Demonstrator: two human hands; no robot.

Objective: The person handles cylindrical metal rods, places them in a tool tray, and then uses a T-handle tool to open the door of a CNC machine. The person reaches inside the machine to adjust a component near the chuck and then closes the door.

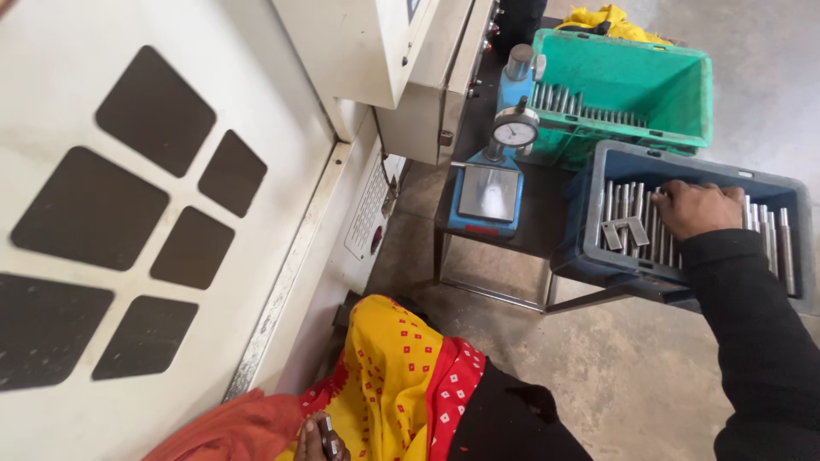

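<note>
Steel rods (636,213) lie side by side in the grey-blue crate (598,256) at three o'clock, where my right hand (696,207) rests on them, fingers curled over a few. My left hand (320,437), at six o'clock, grips small metal pieces (329,435).

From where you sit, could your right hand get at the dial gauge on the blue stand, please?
Probably yes: the right hand rests on the metal rods in the grey crate, and the dial gauge stands just beside that crate with nothing between them.
</note>
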